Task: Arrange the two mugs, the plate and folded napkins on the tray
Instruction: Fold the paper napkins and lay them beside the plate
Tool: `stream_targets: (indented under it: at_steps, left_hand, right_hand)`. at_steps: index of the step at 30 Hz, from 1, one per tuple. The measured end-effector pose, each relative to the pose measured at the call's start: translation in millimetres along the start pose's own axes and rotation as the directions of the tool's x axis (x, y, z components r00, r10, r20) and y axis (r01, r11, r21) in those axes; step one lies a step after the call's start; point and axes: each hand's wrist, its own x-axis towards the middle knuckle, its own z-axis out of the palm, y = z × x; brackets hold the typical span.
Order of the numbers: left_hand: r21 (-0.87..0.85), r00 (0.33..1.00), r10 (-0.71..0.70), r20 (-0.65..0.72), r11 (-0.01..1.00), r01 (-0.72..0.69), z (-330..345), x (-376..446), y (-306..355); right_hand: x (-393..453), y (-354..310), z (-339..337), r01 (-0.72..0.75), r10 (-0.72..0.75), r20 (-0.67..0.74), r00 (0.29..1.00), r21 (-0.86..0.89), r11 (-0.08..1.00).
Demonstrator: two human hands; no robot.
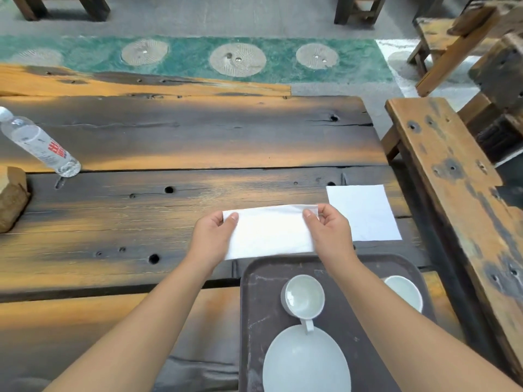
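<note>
Plate (305,360), nearest, 6 o'clock on tray (254,306): glazed, slick, breakable; take by rim.
Tray: stiff, flat; holds plate plus 2 mugs.
Flat napkin (365,212), tabletop, 2 o'clock of tray: thin, limp, not yet folded.
Folded napkin (268,232), 12 o'clock, just beyond tray: soft, featherweight; left hand (213,236) and right hand (329,232) both pinched on far corners.
Mug (303,296), tray centre; 2nd mug (404,290), 3 o'clock, part hidden: fragile; grab by handle.

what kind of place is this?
Probably a rustic cafe or teahouse seating area, though that's a guess. Cues: a heavy weathered plank table, matching wooden benches around it, and more of the same furniture beyond a green floor strip with round sand-pattern insets.
</note>
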Motion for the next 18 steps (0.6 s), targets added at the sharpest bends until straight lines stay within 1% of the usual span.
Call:
stream_targets:
  at_steps: [3,6,9,12,18]
  left_hand:
    - [-0.006,1.000,-0.007,-0.022,1.000,0.007,1.3,-35.3,-2.5]
    - [-0.015,1.000,0.023,-0.017,1.000,-0.023,8.0,-70.8,-8.4]
    - [0.004,0.998,0.048,0.028,0.999,-0.048,15.7,-97.7,-18.1]
    - [0.079,0.996,0.084,0.041,0.993,-0.087,24.1,-120.4,-28.6]
    - [0.136,0.985,0.077,0.155,0.986,-0.099,53.6,-176.9,-65.1]
  right_hand:
    - [-35.5,-1.4,-12.1,-0.001,0.001,-0.014,1.000,0.024,1.000]
    - [-71.3,-0.3,-26.1,-0.011,0.011,-0.042,0.999,0.007,1.000]
    - [-105.6,7.0,-42.2,-0.043,0.044,-0.104,0.994,0.015,0.999]
    - [-137.1,16.3,-58.4,-0.061,0.056,-0.160,0.986,-0.027,0.998]
    - [-208.8,48.3,-99.6,-0.178,0.174,-0.270,0.947,0.012,0.984]
